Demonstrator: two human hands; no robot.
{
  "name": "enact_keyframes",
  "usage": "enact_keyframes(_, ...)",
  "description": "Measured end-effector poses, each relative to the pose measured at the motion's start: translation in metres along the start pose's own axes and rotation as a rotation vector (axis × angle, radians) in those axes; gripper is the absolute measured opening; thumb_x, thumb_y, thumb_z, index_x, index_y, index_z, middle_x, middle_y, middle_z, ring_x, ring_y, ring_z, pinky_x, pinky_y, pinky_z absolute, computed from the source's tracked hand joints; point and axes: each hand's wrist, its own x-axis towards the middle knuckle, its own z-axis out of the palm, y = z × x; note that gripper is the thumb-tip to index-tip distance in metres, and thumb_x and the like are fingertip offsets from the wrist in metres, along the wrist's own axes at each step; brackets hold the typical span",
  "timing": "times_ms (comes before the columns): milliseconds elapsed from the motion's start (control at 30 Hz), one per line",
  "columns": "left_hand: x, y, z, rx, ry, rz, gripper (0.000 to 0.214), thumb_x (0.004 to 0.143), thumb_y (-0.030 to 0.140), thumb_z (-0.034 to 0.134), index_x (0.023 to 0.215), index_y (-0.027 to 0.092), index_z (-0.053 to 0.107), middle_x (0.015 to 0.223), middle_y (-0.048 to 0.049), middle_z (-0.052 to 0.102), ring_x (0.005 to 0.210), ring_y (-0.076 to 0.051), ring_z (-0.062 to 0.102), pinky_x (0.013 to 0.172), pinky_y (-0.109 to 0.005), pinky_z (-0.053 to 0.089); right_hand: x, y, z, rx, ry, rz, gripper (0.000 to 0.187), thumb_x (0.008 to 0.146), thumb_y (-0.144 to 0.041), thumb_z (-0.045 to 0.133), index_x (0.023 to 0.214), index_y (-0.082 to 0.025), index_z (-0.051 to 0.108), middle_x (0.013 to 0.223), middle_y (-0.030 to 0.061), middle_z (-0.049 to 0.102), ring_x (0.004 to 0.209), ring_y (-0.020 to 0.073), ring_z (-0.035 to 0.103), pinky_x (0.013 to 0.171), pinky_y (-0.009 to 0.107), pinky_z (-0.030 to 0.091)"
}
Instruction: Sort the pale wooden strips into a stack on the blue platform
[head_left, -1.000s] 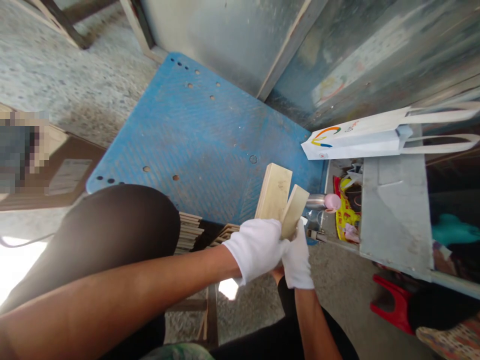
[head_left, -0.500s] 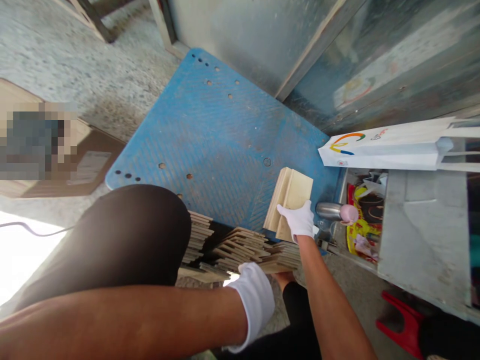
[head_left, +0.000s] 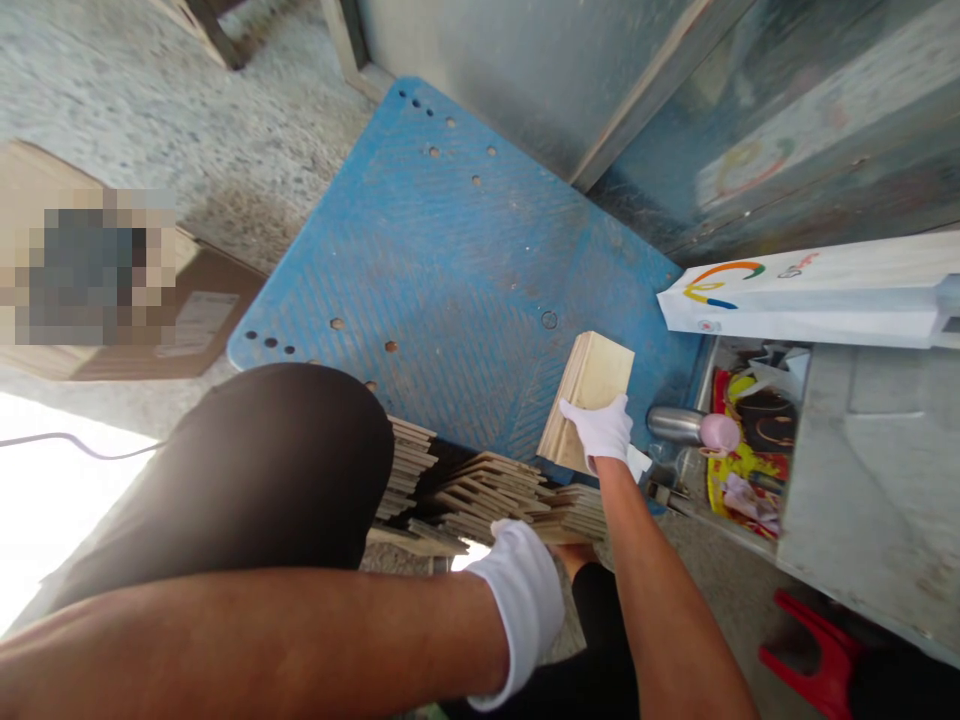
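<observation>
My right hand (head_left: pixel 602 430), in a white glove, grips a small stack of thin pale wooden boards (head_left: pixel 607 362) at the near end of the blue plastic pallet (head_left: pixel 450 260). Its thumb lies over the left part of the top board, and the fingers bend toward the right side. My left hand (head_left: pixel 529 600), also gloved in white, is low in the middle, with its fingers turned away and mostly hidden. Just beyond it, several rows of leaning thin wooden boards (head_left: pixel 487 490) line the pallet's near edge; I cannot tell whether the left hand touches them.
A steel bottle with a pink cap (head_left: pixel 675 425) lies right of the small stack. Farther right are an open metal drawer (head_left: pixel 742 535) of mixed items and a white paper bag (head_left: pixel 810 290). A cardboard box (head_left: pixel 217 285) stands left; a red plastic object (head_left: pixel 817 660) is low right.
The boards under my right hand, earlier split into two offset groups, now sit together in one more even stack. My left hand keeps nearly the same pose. The whole view has shifted slightly.
</observation>
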Motion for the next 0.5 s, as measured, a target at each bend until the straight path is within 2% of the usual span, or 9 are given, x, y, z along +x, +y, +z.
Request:
enact_keyframes(200, 0.004, -0.002, -0.003, 0.002, -0.070, -0.012, 0.036, 0.090, 0.035, 0.059, 0.121, 0.017, 0.056, 0.119, -0.0097, 0.060, 0.104, -0.023, 0.060, 0.084, -0.044, 0.054, -0.004, -0.003, 0.003, 0.012, -0.005, 0.016, 0.117, 0.050, -0.062, 0.080, 0.141, -0.007, 0.032, 0.124, 0.0258, 0.051, 0.116, 0.0367, 0.054, 0.096, 0.040, 0.044)
enact_keyframes(333, 0.008, 0.000, -0.002, -0.010, -0.103, -0.006, 0.036, 0.090, 0.035, 0.059, 0.121, 0.017, 0.056, 0.119, -0.0097, 0.060, 0.104, -0.023, 0.060, 0.084, -0.044, 0.054, -0.006, 0.000, 0.003, 0.050, -0.002, -0.002, 0.110, 0.055, -0.062, 0.077, 0.141, -0.009, 0.034, 0.127, 0.0229, 0.051, 0.118, 0.0350, 0.053, 0.099, 0.039, 0.043)
enact_keyframes(433, 0.009, 0.002, 0.002, -0.027, -0.141, 0.017, 0.032, 0.088, 0.034, 0.061, 0.114, 0.015, 0.060, 0.112, -0.0098, 0.064, 0.100, -0.022, 0.061, 0.082, -0.043, 0.053, -0.006, 0.013, -0.004, 0.149, 0.069, -0.033, 0.101, 0.066, -0.067, 0.067, 0.143, -0.010, 0.035, 0.135, 0.0194, 0.049, 0.127, 0.0308, 0.046, 0.105, 0.036, 0.039)
enact_keyframes(500, 0.011, 0.003, 0.004, -0.040, -0.168, 0.043, 0.025, 0.081, 0.028, 0.068, 0.100, 0.012, 0.068, 0.099, -0.0129, 0.068, 0.094, -0.026, 0.063, 0.076, -0.044, 0.051, -0.008, 0.029, -0.011, 0.198, 0.158, -0.015, 0.099, 0.070, -0.069, 0.063, 0.144, -0.010, 0.034, 0.141, 0.0177, 0.044, 0.131, 0.0290, 0.042, 0.108, 0.036, 0.036)
